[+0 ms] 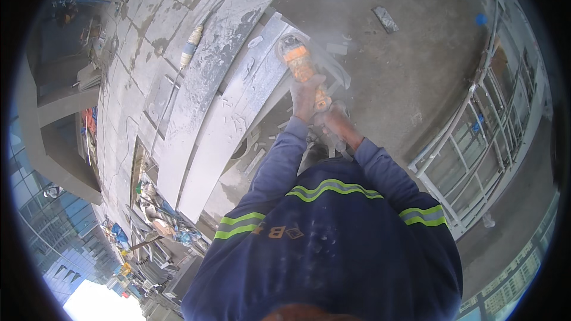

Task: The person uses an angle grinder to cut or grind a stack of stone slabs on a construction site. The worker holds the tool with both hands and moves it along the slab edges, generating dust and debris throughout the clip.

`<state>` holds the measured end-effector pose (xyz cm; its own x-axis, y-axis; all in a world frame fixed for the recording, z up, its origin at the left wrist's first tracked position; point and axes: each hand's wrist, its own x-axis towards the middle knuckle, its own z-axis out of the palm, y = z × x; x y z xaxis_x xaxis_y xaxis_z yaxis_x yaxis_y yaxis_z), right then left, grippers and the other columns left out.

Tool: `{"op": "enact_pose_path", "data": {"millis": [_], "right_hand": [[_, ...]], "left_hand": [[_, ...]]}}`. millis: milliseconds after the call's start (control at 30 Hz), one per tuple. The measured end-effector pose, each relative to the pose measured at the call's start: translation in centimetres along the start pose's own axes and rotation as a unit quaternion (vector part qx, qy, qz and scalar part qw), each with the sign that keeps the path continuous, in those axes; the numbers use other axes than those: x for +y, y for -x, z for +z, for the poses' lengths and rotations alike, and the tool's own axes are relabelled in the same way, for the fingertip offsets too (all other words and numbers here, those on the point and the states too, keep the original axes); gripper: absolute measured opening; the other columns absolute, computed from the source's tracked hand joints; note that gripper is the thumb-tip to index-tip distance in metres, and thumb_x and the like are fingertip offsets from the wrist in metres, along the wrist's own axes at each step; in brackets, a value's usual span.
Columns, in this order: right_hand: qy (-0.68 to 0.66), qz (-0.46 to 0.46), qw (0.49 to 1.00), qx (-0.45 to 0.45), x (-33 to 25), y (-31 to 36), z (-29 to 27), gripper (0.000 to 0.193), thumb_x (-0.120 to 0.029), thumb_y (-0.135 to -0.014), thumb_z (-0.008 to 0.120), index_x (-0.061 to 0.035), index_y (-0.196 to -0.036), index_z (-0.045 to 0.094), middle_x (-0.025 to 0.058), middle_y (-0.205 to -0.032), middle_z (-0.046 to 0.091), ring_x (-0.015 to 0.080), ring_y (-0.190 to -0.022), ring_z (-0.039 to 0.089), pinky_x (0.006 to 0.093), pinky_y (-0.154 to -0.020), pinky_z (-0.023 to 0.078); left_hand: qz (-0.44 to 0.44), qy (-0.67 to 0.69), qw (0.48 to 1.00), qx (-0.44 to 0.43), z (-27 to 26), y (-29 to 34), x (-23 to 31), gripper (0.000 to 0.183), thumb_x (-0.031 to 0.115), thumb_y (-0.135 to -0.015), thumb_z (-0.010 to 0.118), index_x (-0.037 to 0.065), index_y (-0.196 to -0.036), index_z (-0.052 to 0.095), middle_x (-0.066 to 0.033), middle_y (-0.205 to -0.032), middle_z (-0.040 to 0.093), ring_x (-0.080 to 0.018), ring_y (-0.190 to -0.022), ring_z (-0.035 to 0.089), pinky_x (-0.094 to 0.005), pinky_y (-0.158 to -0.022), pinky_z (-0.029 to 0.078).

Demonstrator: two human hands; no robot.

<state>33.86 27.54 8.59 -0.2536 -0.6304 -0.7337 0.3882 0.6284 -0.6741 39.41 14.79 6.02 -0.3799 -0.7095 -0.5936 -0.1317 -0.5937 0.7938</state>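
An orange angle grinder (299, 62) points away from me, its disc end over the right edge of a long pale stone slab (238, 113). My left hand (306, 96), dusty, is wrapped around the grinder's body. My right hand (336, 123) grips its rear end, just behind the left hand. A haze of dust hangs around the disc. A second long slab (208, 77) lies alongside on the left. My dark blue sleeves with yellow reflective stripes fill the lower picture.
Concrete floor lies to the right, with a small stone offcut (385, 18) on it. A metal railing (476, 137) runs along the right edge. A hand tool (191, 46) rests on paved tiles at left. Rubble and scraps (160, 214) pile at lower left.
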Motion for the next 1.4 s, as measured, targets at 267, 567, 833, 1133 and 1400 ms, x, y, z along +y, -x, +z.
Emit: {"op": "enact_pose_path", "data": {"millis": [267,567,833,1133,1400], "right_hand": [[-0.033,0.004,0.999,-0.034,-0.4,0.1,-0.6,0.015,-0.010,-0.081,0.072,0.0029,-0.087,0.070,0.0061,-0.073,0.066,0.0145,-0.058,0.060,0.0329,-0.053,0.046],[-0.058,-0.006,0.998,-0.001,-0.1,-0.3,-0.3,0.012,-0.008,-0.075,0.073,-0.0013,-0.083,0.067,0.0028,-0.067,0.061,0.0134,-0.052,0.056,0.0328,-0.049,0.044],[-0.065,0.002,0.998,0.022,0.4,-1.5,-1.1,0.009,-0.007,-0.077,0.072,-0.0030,-0.083,0.067,0.0019,-0.068,0.060,0.0128,-0.052,0.056,0.0327,-0.047,0.044],[-0.059,-0.028,0.998,-0.016,0.6,1.4,-2.4,0.014,-0.008,-0.080,0.070,0.0029,-0.088,0.069,0.0049,-0.071,0.064,0.0136,-0.055,0.058,0.0348,-0.050,0.045],[-0.007,0.011,1.000,0.018,1.4,-2.1,-1.4,0.015,-0.010,-0.079,0.071,0.0038,-0.085,0.071,0.0079,-0.067,0.066,0.0174,-0.053,0.061,0.0357,-0.050,0.047]], "left_hand": [[0.012,-0.011,1.000,0.010,0.2,-0.1,0.0,0.028,0.013,-0.080,0.083,0.000,-0.102,0.071,-0.0062,-0.088,0.069,-0.0184,-0.070,0.068,-0.0344,-0.062,0.055],[0.024,-0.015,0.999,0.017,0.7,0.0,0.4,0.025,0.014,-0.080,0.083,0.001,-0.099,0.072,-0.0048,-0.086,0.069,-0.0174,-0.070,0.068,-0.0343,-0.062,0.055],[0.036,-0.007,0.998,-0.043,2.3,-0.6,1.1,0.025,0.013,-0.081,0.082,0.001,-0.100,0.072,-0.0050,-0.088,0.069,-0.0171,-0.073,0.069,-0.0337,-0.064,0.055],[0.012,0.010,1.000,0.025,2.8,2.0,-0.3,0.028,0.013,-0.082,0.081,0.001,-0.105,0.072,-0.0058,-0.090,0.070,-0.0168,-0.073,0.068,-0.0336,-0.064,0.055],[0.007,0.022,1.000,-0.010,2.2,0.5,1.8,0.027,0.012,-0.082,0.082,0.001,-0.103,0.071,-0.0051,-0.088,0.068,-0.0177,-0.069,0.067,-0.0343,-0.062,0.055]]}}
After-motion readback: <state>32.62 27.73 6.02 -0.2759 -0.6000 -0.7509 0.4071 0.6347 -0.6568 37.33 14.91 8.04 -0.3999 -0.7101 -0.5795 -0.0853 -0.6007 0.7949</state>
